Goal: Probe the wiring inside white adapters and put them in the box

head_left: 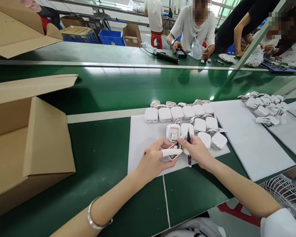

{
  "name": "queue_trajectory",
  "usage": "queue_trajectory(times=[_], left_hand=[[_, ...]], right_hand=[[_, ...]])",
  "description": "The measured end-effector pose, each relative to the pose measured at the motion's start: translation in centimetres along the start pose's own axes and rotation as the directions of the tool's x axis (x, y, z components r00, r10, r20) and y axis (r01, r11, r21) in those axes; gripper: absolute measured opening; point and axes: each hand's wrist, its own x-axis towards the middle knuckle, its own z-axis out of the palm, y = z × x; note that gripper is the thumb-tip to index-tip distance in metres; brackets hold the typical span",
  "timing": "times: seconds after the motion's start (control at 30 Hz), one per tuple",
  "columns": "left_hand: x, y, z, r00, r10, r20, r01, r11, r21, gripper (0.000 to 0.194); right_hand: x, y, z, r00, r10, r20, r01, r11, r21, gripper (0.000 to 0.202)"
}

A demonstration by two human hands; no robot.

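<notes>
My left hand (154, 156) grips a small white plastic housing (174, 156), with a white cover on one finger. Coloured wires (176, 144) run out of the housing between my two hands. Black tweezers (189, 146) stand tip-up in my right hand (197, 149), whose thumb and fingers are closed at the wires. Just beyond my hands lies an open white housing (173, 131) with a small white block inside. Several closed white rounded-square units (177, 113) sit in rows behind and to the right, on a white sheet (140, 144).
At the left stands an open cardboard box (49, 141). A second white sheet (251, 138) lies to the right, near a heap of white parts (266, 107). Past the green belt (128, 82), co-workers (193, 29) sit with a black electric screwdriver (167, 57) and plastic bags.
</notes>
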Motion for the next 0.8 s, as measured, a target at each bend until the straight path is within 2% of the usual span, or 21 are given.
queue_trajectory(times=[0.07,0.17,0.23,0.33,0.53,0.67,0.8], left_hand=[[0.0,0.1,0.0,0.999,-0.025,0.022,0.025,1.0,0.018,0.01],[-0.2,0.3,0.0,0.999,-0.044,0.031,0.042,0.997,0.065,0.012],[-0.2,0.4,0.0,0.999,-0.04,0.034,0.036,0.994,0.103,0.012],[-0.1,0.4,-0.2,0.999,-0.011,0.039,0.005,0.988,0.152,0.011],[-0.2,0.1,-0.3,0.995,0.088,0.053,-0.099,0.965,0.244,0.009],[-0.3,0.0,-0.2,0.996,0.091,0.018,-0.093,0.971,0.222,0.01],[-0.5,0.0,-0.1,0.996,0.088,-0.018,-0.083,0.978,0.191,0.013]], right_hand=[[-0.1,-0.3,-0.2,0.997,0.075,0.03,-0.077,0.995,0.067,0.036],[-0.2,-0.8,-0.6,0.98,0.149,0.134,-0.165,0.979,0.116,0.029],[-0.2,-0.7,-0.7,0.976,0.141,0.166,-0.156,0.984,0.081,0.031],[-0.1,-0.2,-0.4,0.985,0.1,0.139,-0.107,0.993,0.046,0.035],[-0.1,-0.4,0.1,0.99,0.097,0.103,-0.114,0.978,0.175,0.032],[-0.4,-1.3,-0.8,0.955,0.247,0.165,-0.263,0.962,0.079,0.028],[-0.4,-1.3,-1.3,0.947,0.241,0.214,-0.252,0.967,0.025,0.038]])
